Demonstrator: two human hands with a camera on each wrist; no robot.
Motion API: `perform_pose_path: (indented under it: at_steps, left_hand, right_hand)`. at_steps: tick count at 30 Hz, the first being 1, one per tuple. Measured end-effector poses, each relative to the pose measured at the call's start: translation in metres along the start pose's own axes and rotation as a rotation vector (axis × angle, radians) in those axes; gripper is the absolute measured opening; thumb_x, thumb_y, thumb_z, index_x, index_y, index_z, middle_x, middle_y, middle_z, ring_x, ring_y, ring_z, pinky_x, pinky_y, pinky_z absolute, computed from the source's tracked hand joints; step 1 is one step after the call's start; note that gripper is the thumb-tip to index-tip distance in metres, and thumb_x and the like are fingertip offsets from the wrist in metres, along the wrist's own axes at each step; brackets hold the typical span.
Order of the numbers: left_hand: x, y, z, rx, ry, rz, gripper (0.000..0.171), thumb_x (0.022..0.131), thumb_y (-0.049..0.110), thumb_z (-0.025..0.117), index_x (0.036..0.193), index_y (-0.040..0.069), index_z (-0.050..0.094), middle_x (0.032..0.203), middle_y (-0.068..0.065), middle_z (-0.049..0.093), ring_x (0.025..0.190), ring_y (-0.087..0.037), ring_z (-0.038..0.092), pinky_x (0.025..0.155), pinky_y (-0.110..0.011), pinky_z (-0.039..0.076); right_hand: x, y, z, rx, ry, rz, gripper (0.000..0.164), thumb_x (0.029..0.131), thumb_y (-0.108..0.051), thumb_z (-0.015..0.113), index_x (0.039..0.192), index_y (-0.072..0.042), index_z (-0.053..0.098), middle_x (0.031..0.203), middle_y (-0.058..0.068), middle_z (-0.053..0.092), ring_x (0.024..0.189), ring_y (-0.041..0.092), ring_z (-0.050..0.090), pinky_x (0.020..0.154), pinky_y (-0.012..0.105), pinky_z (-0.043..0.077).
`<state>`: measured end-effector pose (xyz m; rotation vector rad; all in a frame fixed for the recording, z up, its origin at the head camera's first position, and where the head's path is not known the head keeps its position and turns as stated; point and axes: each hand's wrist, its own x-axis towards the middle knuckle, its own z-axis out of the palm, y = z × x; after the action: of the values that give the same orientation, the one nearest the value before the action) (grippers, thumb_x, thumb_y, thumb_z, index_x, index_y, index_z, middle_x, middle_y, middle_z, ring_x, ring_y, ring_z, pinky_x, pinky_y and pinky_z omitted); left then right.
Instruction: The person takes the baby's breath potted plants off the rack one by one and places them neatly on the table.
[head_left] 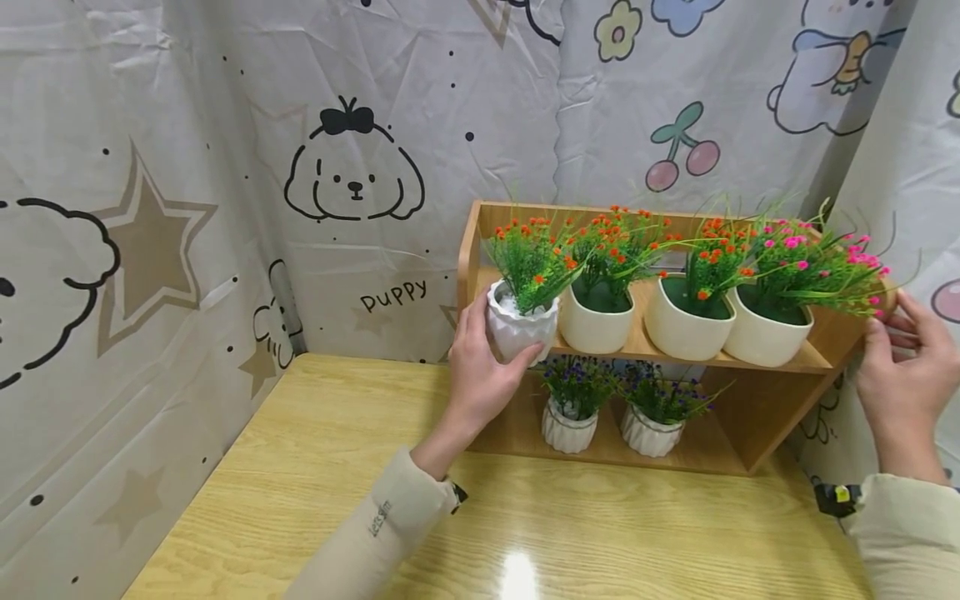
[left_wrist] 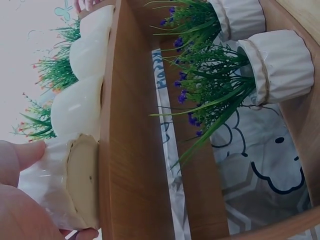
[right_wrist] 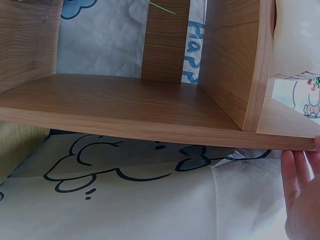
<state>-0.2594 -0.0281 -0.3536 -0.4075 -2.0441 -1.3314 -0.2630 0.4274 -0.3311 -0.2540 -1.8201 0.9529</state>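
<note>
My left hand (head_left: pixel 480 367) grips a white flowerpot (head_left: pixel 517 325) with a scalloped rim and orange flowers, thumb on one side and fingers round the other. It is at the left end of the upper board of a wooden shelf (head_left: pixel 468 250); the left wrist view shows its pale underside (left_wrist: pixel 82 182) right by the board's front edge. At the shelf's right side panel, my right hand (head_left: pixel 907 367) holds the upper front edge between thumb and fingers. In the right wrist view several fingers (right_wrist: pixel 295 175) lie against that panel's outer side.
Along the upper board stand cream pots (head_left: pixel 597 321) with orange flowers and one cream pot (head_left: pixel 772 329) with pink flowers. Two white ribbed pots (head_left: pixel 570 429) with purple flowers sit on the lower level. The shelf stands on a wood-grain table (head_left: pixel 337 467), with printed curtains (head_left: pixel 360 275) behind.
</note>
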Motion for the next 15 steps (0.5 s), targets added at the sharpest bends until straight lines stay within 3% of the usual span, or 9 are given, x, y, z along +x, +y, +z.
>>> perform_pose_path:
  at_steps: [7,15]
  left_hand:
    - [-0.011,0.002,-0.016,-0.008,-0.018,0.023,0.096,0.08,0.025,0.092,0.157,0.004,0.039,0.149,-0.013,0.052,0.134,-0.028,0.054,0.112,-0.046,0.049]
    - [-0.03,0.003,-0.044,0.021,-0.068,-0.001,0.098,0.082,0.027,0.091,0.16,0.008,0.034,0.151,-0.011,0.049,0.129,-0.026,0.057,0.103,-0.044,0.056]
  right_hand:
    - [0.0,0.001,0.001,0.01,0.001,0.004,0.04,0.1,-0.014,0.065,0.138,-0.028,0.066,0.097,-0.039,0.054,0.083,-0.019,0.053,0.076,0.0,0.042]
    - [-0.001,0.002,0.001,-0.031,0.003,-0.009,0.04,0.102,-0.017,0.063,0.139,-0.031,0.065,0.098,-0.039,0.051,0.084,-0.02,0.05,0.077,0.001,0.042]
